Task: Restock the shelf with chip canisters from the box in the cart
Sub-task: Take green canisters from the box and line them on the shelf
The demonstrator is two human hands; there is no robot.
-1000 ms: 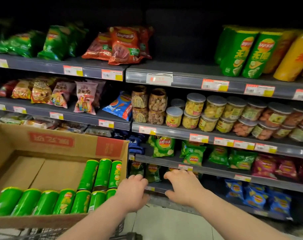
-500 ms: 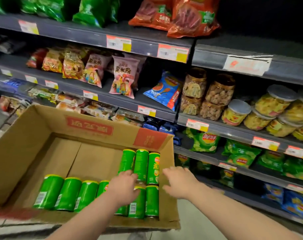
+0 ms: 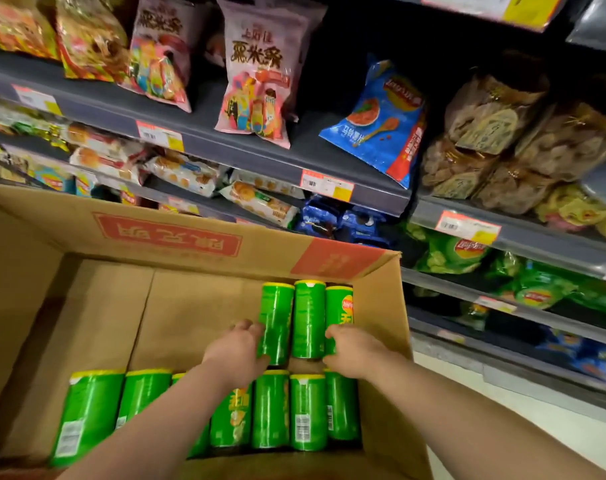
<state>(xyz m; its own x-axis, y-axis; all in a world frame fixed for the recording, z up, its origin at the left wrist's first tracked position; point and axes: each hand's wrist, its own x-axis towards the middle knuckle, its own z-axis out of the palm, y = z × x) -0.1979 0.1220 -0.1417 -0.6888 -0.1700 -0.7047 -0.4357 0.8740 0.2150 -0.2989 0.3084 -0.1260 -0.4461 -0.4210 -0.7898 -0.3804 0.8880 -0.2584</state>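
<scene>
Snack shelf (image 3: 246,157) bkgd; box wall (image 3: 69,223) betw. it & canisters (image 3: 308,320).

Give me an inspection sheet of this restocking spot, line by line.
Surface: cardboard box, its floor bare on the left.
Job's things: left far canister, middle far canister and right far canister lie side by side at the box's far right; near row lies along the near wall.
Clutter: nothing seen.
Hands: left hand grips the left far canister, right hand the right far canister.
Cables: nothing seen.
Surroundings: shelves hold snack bags, among them a pink bag and a blue bag; price tags on the edges.
</scene>
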